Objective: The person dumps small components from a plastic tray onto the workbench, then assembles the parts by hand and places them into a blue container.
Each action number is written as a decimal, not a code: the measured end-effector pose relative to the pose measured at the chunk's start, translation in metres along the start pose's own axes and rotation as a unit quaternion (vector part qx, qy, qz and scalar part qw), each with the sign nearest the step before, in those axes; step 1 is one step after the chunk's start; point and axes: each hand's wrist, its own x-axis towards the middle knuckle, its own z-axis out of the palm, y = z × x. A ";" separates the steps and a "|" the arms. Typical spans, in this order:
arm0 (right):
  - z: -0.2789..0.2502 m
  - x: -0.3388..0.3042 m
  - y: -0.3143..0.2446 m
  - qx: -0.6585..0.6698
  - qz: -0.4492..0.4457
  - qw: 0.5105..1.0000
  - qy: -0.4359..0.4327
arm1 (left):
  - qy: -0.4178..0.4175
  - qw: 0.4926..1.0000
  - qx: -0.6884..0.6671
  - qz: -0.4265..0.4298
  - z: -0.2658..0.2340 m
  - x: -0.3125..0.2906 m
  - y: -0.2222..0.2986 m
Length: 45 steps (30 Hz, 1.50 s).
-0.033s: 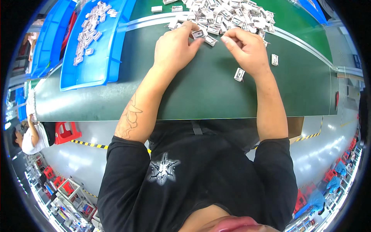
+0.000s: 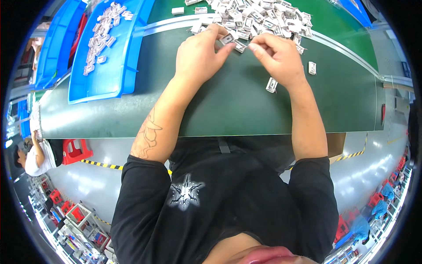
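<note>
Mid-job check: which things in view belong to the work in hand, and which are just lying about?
Likely in the work:
- white part, in the left hand
- right hand, close by
- pile of similar parts
- blue tray holding more

Apparently just about:
- red stool
- outer blue bin, far left

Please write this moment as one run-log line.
left hand: holding small white part | right hand: nearby, grasp unclear | white-part pile: beyond hands | blue bin: left, holding more parts

Left hand (image 2: 200,55) holding white part (image 2: 227,39) (pile (image 2: 268,17) just beyond).
</note>
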 end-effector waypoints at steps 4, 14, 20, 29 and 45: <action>0.007 -0.003 -0.004 0.038 0.043 0.997 -0.043 | 0.064 0.993 -0.075 0.069 -0.001 -0.007 0.014; 0.009 -0.004 -0.002 0.146 0.079 0.986 -0.027 | -0.013 0.972 -0.166 0.164 0.001 -0.009 0.017; 0.009 -0.005 0.000 0.080 0.062 0.995 0.021 | -0.045 0.964 -0.246 0.088 0.000 -0.009 0.017; 0.002 -0.005 -0.003 0.108 0.044 0.993 -0.003 | -0.041 0.944 -0.322 0.054 0.000 -0.011 0.021; 0.003 -0.007 -0.010 0.133 0.054 0.988 0.062 | 0.007 0.957 -0.287 0.049 0.001 -0.011 0.028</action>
